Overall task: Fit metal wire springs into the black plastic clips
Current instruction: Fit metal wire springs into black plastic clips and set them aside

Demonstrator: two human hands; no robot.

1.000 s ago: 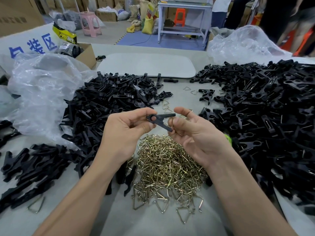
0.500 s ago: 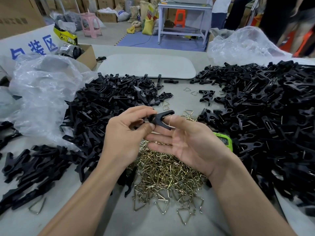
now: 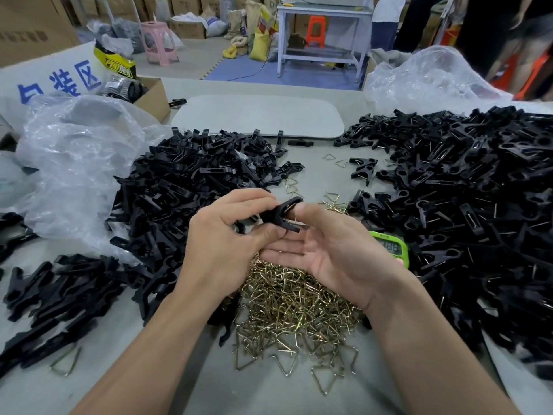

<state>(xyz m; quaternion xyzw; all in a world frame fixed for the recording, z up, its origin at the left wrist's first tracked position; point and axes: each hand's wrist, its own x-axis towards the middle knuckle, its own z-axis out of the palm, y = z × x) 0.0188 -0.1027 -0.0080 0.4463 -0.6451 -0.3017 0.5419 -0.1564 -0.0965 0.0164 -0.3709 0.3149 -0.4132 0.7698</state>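
Black plastic clip (image 3: pixel 279 214) is held up over the table (image 3: pixel 263 384), between both hands, just above the heap of wire springs (image 3: pixel 296 307).

Left hand (image 3: pixel 227 244) grasps it, thumb and curled fingers clamped on the lower end. Right hand (image 3: pixel 332 250) is palm-up, its fingers (image 3: pixel 285 253) straight and slack, gripping nothing; only the thumb rests against the clip's forked end.

A glint of wire shows in the fork. Whether that spring is fully seated, cannot tell.

Left pile (image 3: pixel 185 187) of black parts shows no wire, so judged still to do. Right pile (image 3: pixel 463 205), the larger, shows wire in many clips, so judged done. Work looks well along, but a great many remain.

Green timer (image 3: pixel 389 247) lies just beside the right hand.
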